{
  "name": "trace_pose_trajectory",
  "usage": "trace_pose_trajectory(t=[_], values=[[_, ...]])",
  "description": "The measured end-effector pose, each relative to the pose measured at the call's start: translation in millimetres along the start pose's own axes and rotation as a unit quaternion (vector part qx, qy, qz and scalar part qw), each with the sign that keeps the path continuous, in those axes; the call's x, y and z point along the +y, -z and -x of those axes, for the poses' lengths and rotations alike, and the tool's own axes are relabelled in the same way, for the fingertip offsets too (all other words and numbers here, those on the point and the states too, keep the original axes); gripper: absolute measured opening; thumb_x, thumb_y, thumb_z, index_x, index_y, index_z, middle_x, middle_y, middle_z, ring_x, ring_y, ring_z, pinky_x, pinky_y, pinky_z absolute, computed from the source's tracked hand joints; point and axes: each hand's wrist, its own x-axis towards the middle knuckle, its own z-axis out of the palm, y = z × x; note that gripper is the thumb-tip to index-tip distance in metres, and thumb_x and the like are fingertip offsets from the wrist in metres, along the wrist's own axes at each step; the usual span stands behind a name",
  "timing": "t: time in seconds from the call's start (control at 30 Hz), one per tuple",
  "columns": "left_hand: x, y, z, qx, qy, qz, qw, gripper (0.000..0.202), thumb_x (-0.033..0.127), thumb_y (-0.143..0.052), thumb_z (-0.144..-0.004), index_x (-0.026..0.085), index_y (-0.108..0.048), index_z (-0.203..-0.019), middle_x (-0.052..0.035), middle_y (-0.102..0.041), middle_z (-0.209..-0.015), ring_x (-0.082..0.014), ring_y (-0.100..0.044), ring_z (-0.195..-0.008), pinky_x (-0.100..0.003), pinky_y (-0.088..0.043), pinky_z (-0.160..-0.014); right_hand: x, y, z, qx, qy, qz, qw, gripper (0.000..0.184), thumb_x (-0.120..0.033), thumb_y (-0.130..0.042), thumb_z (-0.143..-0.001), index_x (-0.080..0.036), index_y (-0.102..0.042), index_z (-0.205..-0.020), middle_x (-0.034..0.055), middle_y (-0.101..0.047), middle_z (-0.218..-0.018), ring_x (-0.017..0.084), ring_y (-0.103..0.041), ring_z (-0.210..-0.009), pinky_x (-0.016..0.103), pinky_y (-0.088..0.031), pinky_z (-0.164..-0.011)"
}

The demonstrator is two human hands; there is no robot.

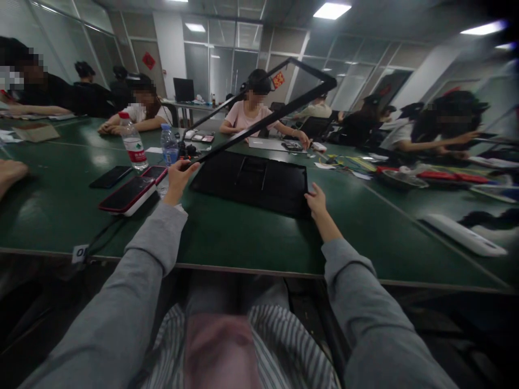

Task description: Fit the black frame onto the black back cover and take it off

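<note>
The thin black rectangular bezel (pixel 263 123) tilts up over the table, its long side climbing rightward from the left hand (pixel 178 181), which pinches its near-left corner. Beneath it, the recessed black panel (pixel 249 188) lies flat between the hands, long axis left to right (right end slightly nearer), the right hand (pixel 317 204) gripping its right short edge on the green table (pixel 251 243).
</note>
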Motion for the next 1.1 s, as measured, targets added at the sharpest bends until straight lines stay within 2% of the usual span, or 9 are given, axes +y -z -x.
trace_pose_trajectory(t=[0.07,0.13,0.3,0.43,0.53,0.67,0.77,0.9,1.1], values=[[-9.8,1.8,-5.4,0.024,-0.025,-0.050,0.998,0.042,0.054,-0.093,-0.079,0.019,-0.077,-0.098,-0.0074,-0.076,-0.100,-0.0300,-0.070,-0.113,-0.037,-0.054,-0.096,-3.3,4.4,-3.9,0.100,0.044,0.030,0.994,0.060,-0.027,-0.063,-0.081,-0.018,-0.069,-0.141,0.0080,-0.073,-0.109,0.022,-0.067,-0.095,0.047,-0.059,-0.100],[-18.2,2.5,-8.3,0.035,-0.046,-0.098,0.993,0.039,0.052,-0.092,-0.081,0.021,-0.078,-0.100,-0.0085,-0.077,-0.106,-0.0313,-0.068,-0.118,-0.039,-0.052,-0.102,-10.7,9.3,-7.2,0.127,0.045,-0.008,0.991,0.044,-0.039,-0.060,-0.093,-0.021,-0.070,-0.132,0.0069,-0.072,-0.105,0.022,-0.069,-0.095,0.046,-0.059,-0.100],[-19.2,-0.4,-1.7,0.016,-0.088,-0.157,0.984,0.041,0.051,-0.097,-0.078,0.023,-0.077,-0.099,-0.0124,-0.076,-0.114,-0.0364,-0.062,-0.129,-0.045,-0.049,-0.108,-38.9,15.5,3.3,-0.048,0.007,-0.190,0.981,0.061,-0.084,-0.050,-0.098,-0.027,-0.067,-0.110,0.0067,-0.072,-0.092,0.026,-0.076,-0.096,0.041,-0.064,-0.088],[-13.4,-3.6,7.7,-0.036,-0.126,-0.162,0.978,0.039,0.047,-0.101,-0.076,0.023,-0.077,-0.095,-0.0139,-0.075,-0.113,-0.0400,-0.058,-0.135,-0.049,-0.047,-0.108,-55.1,17.7,17.6,-0.084,0.018,-0.247,0.965,0.070,-0.093,-0.047,-0.095,-0.027,-0.066,-0.108,0.0088,-0.074,-0.092,0.029,-0.076,-0.097,0.044,-0.066,-0.083],[-15.5,-7.9,12.8,-0.072,-0.148,-0.180,0.970,0.038,0.046,-0.102,-0.075,0.023,-0.078,-0.093,-0.0131,-0.076,-0.109,-0.0398,-0.059,-0.131,-0.051,-0.044,-0.111,-54.7,17.5,15.7,-0.091,0.011,-0.255,0.963,0.059,-0.086,-0.061,-0.094,-0.029,-0.064,-0.107,0.0044,-0.071,-0.089,0.025,-0.074,-0.088,0.040,-0.065,-0.078],[-24.7,-15.7,17.3,-0.100,-0.164,-0.216,0.957,0.037,0.048,-0.102,-0.075,0.024,-0.082,-0.095,-0.0126,-0.078,-0.110,-0.0396,-0.062,-0.128,-0.053,-0.040,-0.116,-34.2,8.4,5.0,-0.038,-0.022,-0.167,0.985,0.042,-0.054,-0.082,-0.088,-0.026,-0.062,-0.114,-0.0029,-0.063,-0.080,0.019,-0.064,-0.073,0.037,-0.063,-0.080],[-31.9,-19.4,17.5,-0.139,-0.159,-0.239,0.948,0.035,0.049,-0.100,-0.078,0.025,-0.084,-0.098,-0.0120,-0.080,-0.113,-0.0394,-0.066,-0.125,-0.053,-0.041,-0.116,-17.4,1.4,3.3,0.027,0.016,-0.033,0.999,0.038,-0.034,-0.069,-0.092,-0.020,-0.064,-0.128,0.0001,-0.066,-0.084,0.022,-0.066,-0.081,0.046,-0.061,-0.097],[-37.1,-18.9,14.8,-0.219,-0.132,-0.249,0.934,0.033,0.051,-0.096,-0.081,0.027,-0.085,-0.101,-0.0099,-0.082,-0.118,-0.0382,-0.071,-0.122,-0.052,-0.045,-0.113,-8.5,0.9,8.5,0.061,0.103,0.129,0.984,0.042,-0.020,-0.056,-0.091,-0.016,-0.068,-0.131,0.0150,-0.075,-0.115,0.031,-0.067,-0.116,0.056,-0.047,-0.119],[-34.2,-18.9,16.6,-0.251,-0.103,-0.253,0.929,0.037,0.057,-0.096,-0.079,0.030,-0.086,-0.100,-0.0089,-0.083,-0.118,-0.0380,-0.071,-0.125,-0.051,-0.045,-0.113,0.5,3.3,9.3,0.075,0.121,0.247,0.958,0.045,-0.015,-0.052,-0.089,-0.015,-0.070,-0.130,0.0198,-0.071,-0.123,0.036,-0.058,-0.127,0.066,-0.039,-0.122]])
